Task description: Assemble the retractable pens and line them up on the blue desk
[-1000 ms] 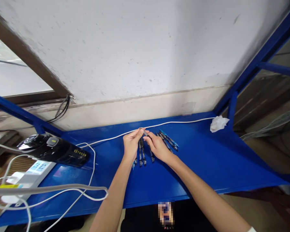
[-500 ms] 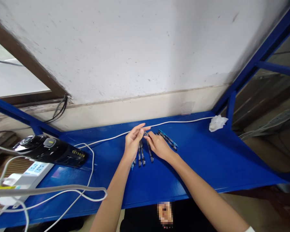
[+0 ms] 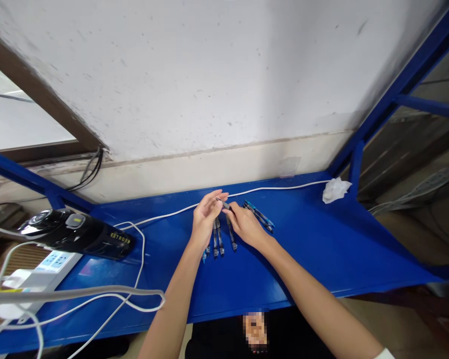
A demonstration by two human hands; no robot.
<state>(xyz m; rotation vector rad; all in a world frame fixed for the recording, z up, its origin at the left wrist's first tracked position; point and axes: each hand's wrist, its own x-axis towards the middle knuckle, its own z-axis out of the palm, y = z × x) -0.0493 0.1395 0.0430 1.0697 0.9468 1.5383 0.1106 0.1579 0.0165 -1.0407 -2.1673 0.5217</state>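
My right hand (image 3: 246, 223) is closed around a dark pen (image 3: 225, 204), its tip pointing left toward my other palm. Fingers stretched out, my left hand (image 3: 204, 219) is open around that tip; whether the thumb touches it I cannot tell. Below the hands, black pens with clear ends (image 3: 218, 245) lie side by side on the blue table (image 3: 243, 279). One more black pen (image 3: 232, 237) lies beside my right fingers. A blue pen (image 3: 204, 257) is partly hidden by my left wrist. Right of my right hand lies a group of blue and black pens (image 3: 261, 217).
On the left a black cylindrical device (image 3: 86, 234) lies near a white power strip (image 3: 54, 267) and looped white cables (image 3: 144, 249). A white cord (image 3: 277, 188) runs along the back below the wall. Crumpled white paper (image 3: 336, 190) sits at the right by the blue frame (image 3: 355, 167).
The held pen now shows more clearly, with its tip in view between the hands. My left thumb and fingers look slightly farther apart. The pens on the table have not moved.
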